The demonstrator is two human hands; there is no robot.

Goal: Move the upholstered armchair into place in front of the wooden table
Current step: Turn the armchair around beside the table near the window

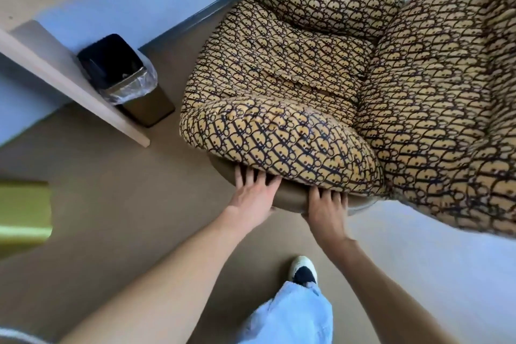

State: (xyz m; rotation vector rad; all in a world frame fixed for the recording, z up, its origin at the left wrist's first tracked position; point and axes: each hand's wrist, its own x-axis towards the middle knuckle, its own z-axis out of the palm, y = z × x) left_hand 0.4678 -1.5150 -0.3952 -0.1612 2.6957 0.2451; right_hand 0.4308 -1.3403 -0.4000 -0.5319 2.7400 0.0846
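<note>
Hands — left hand (254, 198), right hand (327, 205) — both gripping one armchair (282, 92) rim, one bin (127, 78) nearby

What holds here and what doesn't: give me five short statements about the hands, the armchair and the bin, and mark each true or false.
1. Both hands rest on the armchair's side, below the patterned arm cushion. True: the left hand and right hand lie side by side there.
2. The right hand grips the chair's backrest. False: it is at the rim by the left hand.
3. The bin has a clear plastic liner. True.
4. The bin stands on the wooden table. False: it stands on the floor beside the table's edge.
5. The armchair's fabric is plain grey. False: it is yellow with a dark pattern.
</note>
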